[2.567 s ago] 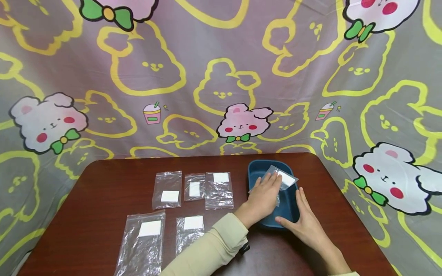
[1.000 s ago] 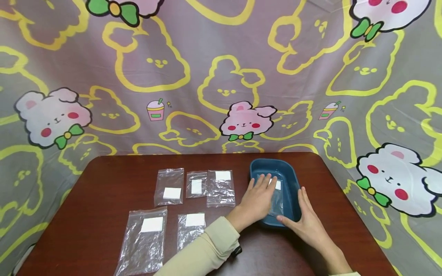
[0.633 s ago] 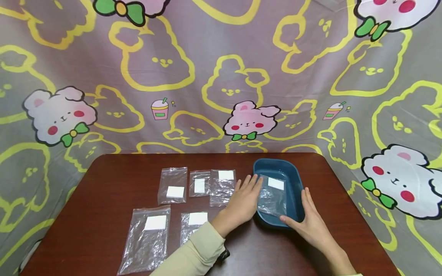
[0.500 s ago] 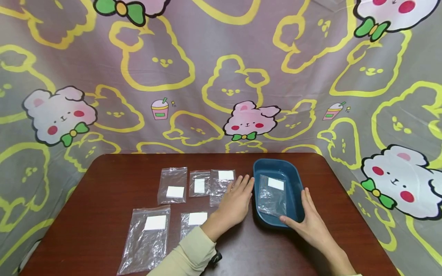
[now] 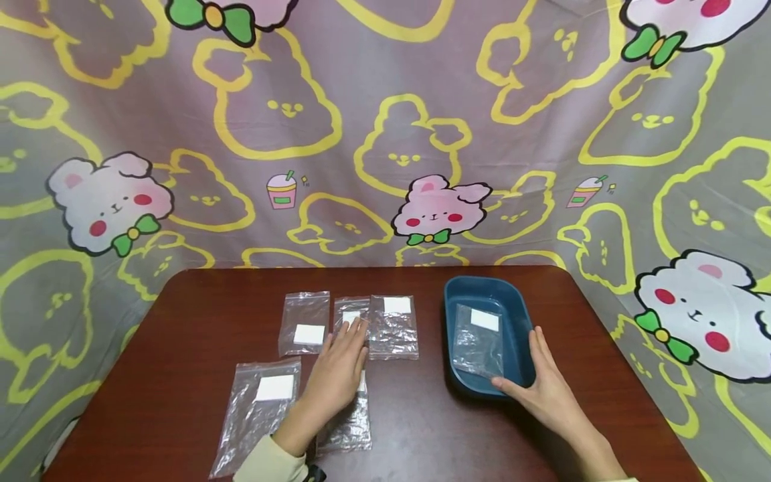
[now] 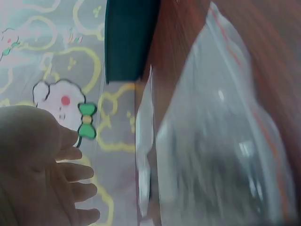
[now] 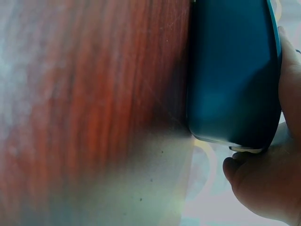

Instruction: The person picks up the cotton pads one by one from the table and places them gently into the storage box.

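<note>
Flat and outspread, the left hand (image 5: 337, 371) lies over a clear bag (image 5: 348, 420) in the near row, its fingertips (image 5: 357, 327) reaching a small bag (image 5: 349, 313) in the far row; it grips nothing. Beside it lie more bags (image 5: 304, 323) on the brown table (image 5: 181, 375). Well to the right, the right hand (image 5: 539, 391) cups the near corner of the blue tray (image 5: 518, 314), thumb on its rim. One bagged piece (image 5: 478, 338) lies inside the tray.
</note>
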Demonstrator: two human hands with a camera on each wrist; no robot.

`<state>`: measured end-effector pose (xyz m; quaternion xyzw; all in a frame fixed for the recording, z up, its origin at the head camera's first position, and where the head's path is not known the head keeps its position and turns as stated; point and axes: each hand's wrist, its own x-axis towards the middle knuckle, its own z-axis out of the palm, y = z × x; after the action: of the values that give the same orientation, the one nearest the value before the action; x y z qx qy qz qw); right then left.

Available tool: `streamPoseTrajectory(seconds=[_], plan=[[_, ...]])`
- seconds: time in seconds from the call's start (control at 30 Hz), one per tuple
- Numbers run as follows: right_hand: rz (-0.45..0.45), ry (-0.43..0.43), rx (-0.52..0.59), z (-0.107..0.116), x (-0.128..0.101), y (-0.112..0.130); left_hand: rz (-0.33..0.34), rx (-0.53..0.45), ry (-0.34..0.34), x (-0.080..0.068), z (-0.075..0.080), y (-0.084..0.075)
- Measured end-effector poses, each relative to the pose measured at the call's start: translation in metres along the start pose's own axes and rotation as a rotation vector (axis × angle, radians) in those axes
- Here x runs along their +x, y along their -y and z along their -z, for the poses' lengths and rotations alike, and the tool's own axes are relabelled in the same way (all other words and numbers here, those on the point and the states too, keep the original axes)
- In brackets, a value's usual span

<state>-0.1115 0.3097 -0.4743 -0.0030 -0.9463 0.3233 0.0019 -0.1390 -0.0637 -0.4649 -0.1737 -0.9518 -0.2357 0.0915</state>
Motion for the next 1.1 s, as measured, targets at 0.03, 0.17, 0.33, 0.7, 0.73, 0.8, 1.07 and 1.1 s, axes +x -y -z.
streamPoseTrajectory(seconds=[0.03,0.17,0.33,0.7,0.73,0.8,1.07,1.1], plan=[[0.002,-0.002,-0.002,0.0,0.0,-0.001,0.011,-0.008,-0.011,-0.003,0.003,0.004],[0.016,-0.008,0.009,0.0,0.001,-0.003,0.063,-0.035,-0.05,-0.015,0.015,0.022],[0.018,-0.012,0.01,-0.001,0.0,-0.005,0.131,-0.026,-0.041,-0.033,0.027,0.049],[0.022,-0.014,0.014,0.0,0.002,-0.003,0.248,-0.027,0.061,-0.073,0.043,0.091],[0.024,-0.015,0.015,0.0,0.001,-0.003,0.254,-0.027,0.068,-0.075,0.044,0.094],[0.023,-0.015,0.017,0.0,0.001,-0.003,0.258,-0.024,0.079,-0.078,0.043,0.097],[0.021,-0.016,0.019,0.0,0.002,-0.004,0.241,-0.015,0.11,-0.081,0.039,0.107],[0.024,-0.016,0.019,0.0,0.002,-0.004,0.241,-0.014,0.113,-0.082,0.038,0.107]])
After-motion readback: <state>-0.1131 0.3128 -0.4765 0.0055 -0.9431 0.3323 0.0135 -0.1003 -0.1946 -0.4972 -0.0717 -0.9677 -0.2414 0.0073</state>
